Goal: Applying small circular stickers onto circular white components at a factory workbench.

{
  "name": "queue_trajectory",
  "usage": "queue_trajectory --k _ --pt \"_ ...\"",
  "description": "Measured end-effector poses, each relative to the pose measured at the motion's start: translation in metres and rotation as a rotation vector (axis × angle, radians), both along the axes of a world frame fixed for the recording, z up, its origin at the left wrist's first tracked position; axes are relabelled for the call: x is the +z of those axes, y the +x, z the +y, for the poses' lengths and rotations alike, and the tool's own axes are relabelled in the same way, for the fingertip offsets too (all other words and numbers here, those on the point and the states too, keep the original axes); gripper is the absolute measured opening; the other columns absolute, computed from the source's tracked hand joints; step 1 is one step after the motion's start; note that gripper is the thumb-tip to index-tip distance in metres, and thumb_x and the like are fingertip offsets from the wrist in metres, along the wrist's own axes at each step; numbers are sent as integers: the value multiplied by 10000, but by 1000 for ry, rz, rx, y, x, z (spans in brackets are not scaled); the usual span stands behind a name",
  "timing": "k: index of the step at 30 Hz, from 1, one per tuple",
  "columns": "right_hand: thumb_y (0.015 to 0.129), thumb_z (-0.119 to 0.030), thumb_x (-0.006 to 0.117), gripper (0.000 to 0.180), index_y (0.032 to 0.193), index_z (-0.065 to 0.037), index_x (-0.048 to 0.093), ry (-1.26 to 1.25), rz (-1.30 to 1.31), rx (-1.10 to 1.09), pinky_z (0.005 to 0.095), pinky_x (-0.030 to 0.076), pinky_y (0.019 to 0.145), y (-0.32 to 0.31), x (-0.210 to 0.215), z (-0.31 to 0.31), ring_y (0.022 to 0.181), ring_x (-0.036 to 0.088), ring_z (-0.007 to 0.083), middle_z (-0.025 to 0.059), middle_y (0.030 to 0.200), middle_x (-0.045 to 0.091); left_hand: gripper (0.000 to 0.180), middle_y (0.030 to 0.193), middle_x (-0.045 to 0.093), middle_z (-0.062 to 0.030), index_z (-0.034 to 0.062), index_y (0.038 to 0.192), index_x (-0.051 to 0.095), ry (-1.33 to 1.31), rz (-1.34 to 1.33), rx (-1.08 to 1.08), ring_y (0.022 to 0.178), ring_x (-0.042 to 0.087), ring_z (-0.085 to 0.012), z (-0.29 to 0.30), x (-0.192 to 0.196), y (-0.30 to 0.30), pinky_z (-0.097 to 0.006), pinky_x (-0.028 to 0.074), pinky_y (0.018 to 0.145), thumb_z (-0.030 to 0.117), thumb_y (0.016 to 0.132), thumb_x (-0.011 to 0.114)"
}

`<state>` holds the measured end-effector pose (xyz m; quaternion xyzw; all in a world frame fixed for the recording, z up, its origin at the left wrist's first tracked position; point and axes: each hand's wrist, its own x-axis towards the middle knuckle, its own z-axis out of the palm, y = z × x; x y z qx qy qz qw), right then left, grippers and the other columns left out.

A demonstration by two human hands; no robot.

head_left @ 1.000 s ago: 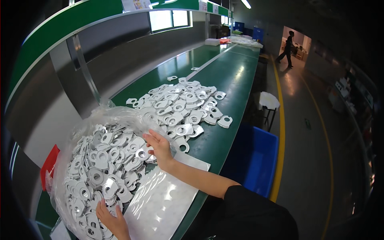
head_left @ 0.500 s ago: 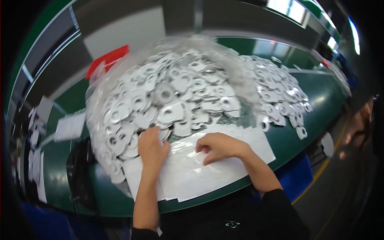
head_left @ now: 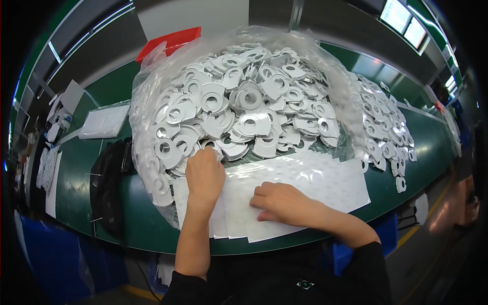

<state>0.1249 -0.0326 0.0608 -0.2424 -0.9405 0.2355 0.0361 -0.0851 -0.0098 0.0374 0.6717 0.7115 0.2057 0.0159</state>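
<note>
A clear plastic bag (head_left: 152, 86) lies open on the green workbench (head_left: 81, 157), heaped with several white flat pieces (head_left: 249, 101), each with a round hole. My left hand (head_left: 205, 173) is curled at the near edge of the heap, fingers touching one white piece there. My right hand (head_left: 282, 203) lies knuckles up on a stack of white sheets (head_left: 315, 185) spread in front of the bag, fingers bent and pressing the top sheet. Whether the left fingers grip a piece is hidden by the hand itself.
More white pieces (head_left: 386, 132) lie loose on the bench to the right. A black bag (head_left: 107, 183) sits at the left, with white sheets (head_left: 104, 121) behind it and a red tray (head_left: 170, 40) beyond the bag. Blue bins (head_left: 46, 254) stand below the bench edge.
The view swung from along the bench to looking down on the bag. My right hand left the pile and came down onto the sheets; my left hand moved up to the heap's edge.
</note>
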Motion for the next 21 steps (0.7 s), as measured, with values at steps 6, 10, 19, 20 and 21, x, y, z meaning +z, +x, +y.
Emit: queue_trajectory --k 6,10,19,20,21 --pt "713 -105 714 304 954 -33 543 -141 0 -125 385 461 785 -12 -3 -2 955 527 302 112 943 539 74 748 596 -178 3 824 536 162 21 142 707 608 -367 -8 30 -1 -452 462 602 49 789 582" --pt "698 -87 721 311 942 -32 535 -181 -15 -135 381 453 805 -16 -4 3 950 521 312 116 943 534 139 740 593 -161 -4 898 495 412 -555 43 635 591 -297 -3 45 16 -384 441 559 132 924 497" --pt "740 -92 650 145 826 -25 555 41 205 -118 367 445 803 -10 -31 -18 923 501 281 115 921 507 474 1004 580 -84 43 1234 412 -568 -1899 -325 773 628 -166 4 -15 61 -221 465 594 78 828 655" --pt "755 -102 633 137 824 -17 552 110 223 -101 362 443 797 -9 -31 -20 919 498 277 120 916 503 461 948 578 -53 45 1207 448 -553 -1885 -311 754 597 -128 4 -21 64 -205 450 626 60 809 679" --pt "770 -113 616 134 823 -9 549 179 239 -88 356 442 791 -7 -31 -21 915 495 272 124 911 500 461 948 578 -53 45 1207 448 -558 -1883 -318 754 597 -128 5 -25 67 -205 450 626 60 809 679"
